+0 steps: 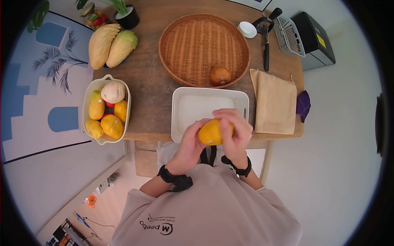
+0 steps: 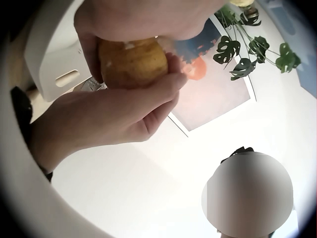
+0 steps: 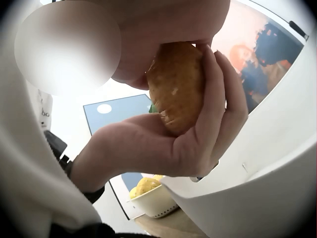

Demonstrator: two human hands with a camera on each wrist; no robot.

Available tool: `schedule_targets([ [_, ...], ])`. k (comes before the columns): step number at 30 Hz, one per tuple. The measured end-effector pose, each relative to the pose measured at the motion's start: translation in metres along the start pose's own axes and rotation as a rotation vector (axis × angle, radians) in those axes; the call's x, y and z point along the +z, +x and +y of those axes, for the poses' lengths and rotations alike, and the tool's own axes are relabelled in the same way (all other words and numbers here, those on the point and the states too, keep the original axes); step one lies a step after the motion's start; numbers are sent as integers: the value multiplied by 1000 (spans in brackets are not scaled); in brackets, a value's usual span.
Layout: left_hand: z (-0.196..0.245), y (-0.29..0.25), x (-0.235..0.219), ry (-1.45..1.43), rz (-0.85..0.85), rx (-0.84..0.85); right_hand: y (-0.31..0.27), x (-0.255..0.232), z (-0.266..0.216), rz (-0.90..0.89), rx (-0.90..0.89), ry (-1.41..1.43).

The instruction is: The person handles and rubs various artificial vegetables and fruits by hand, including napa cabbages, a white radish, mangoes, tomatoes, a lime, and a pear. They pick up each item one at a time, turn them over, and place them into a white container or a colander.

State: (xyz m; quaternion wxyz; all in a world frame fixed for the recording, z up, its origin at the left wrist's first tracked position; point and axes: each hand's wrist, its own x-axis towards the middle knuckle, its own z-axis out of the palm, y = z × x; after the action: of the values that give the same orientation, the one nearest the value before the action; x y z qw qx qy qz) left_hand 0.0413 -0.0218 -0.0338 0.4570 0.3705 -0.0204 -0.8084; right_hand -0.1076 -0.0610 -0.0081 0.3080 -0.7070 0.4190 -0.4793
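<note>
My left hand (image 1: 191, 141) and right hand (image 1: 236, 135) hold a yellow potato (image 1: 210, 132) between them, close over the front of a white rectangular tub (image 1: 176, 119). The left fingers curl round the potato's near side. My right hand covers its other side, with fingers bent over the top. In the left wrist view, the potato (image 2: 133, 64) shows light spots on its skin; in the right wrist view, its rounded flank (image 3: 177, 82) sits against the palm and fingers. Part of the potato is hidden by the hands.
Behind the tub lies a round wicker tray (image 1: 180, 37) with a round brown vegetable (image 1: 221, 75). A cream basket (image 1: 128, 102) of potatoes and a white root vegetable stands left, cabbages (image 1: 119, 47) behind it. A beige cloth (image 1: 276, 102) and knife (image 1: 266, 57) lie right.
</note>
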Motion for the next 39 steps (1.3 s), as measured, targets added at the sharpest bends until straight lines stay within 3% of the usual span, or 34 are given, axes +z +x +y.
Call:
schedule_targets([
  [2,1,1,2,37,-7,12,3,-1,-3,55,136,41],
  [5,-12,11,-32,-136,-190,51,1,7,-12,-212,-196,-13],
  [8,-3,5,-16,-16,-73,59,4,2,-7,-92,-105,-4],
  [9,1,2,-8,-8,-67,62,0,0,4,14,50,20],
  [12,3,1,0,-25,-47,70,6,4,2,-18,37,-60],
  [13,1,1,-7,-51,-37,61,4,5,-5,-160,-23,-42],
  [16,1,-1,-13,-82,-28,57,13,6,-13,-198,-198,-81],
  [19,15,-7,5,15,-134,97,10,3,6,125,164,49],
  [20,17,-7,10,64,-186,120,9,5,5,76,98,21],
  [22,6,-2,4,-79,-126,57,6,9,0,-16,-29,-31],
  [23,3,0,1,-148,-97,21,8,9,-3,-164,-220,-118],
  [26,5,1,-1,-129,-107,36,11,11,-4,-108,-265,-53],
  [30,14,-3,8,-123,-128,78,7,11,-5,70,17,-69],
  [31,13,-2,3,-144,-129,67,6,14,-15,-28,-50,-60],
  [34,13,1,0,-161,-190,98,-1,14,-9,-234,-475,-150],
  [35,14,2,0,-163,-221,121,1,13,-6,-184,-434,-72],
  [38,11,1,-4,-235,-137,54,5,13,-16,85,11,68],
  [39,11,1,-2,-285,-156,43,5,9,-21,-19,-44,-9],
])
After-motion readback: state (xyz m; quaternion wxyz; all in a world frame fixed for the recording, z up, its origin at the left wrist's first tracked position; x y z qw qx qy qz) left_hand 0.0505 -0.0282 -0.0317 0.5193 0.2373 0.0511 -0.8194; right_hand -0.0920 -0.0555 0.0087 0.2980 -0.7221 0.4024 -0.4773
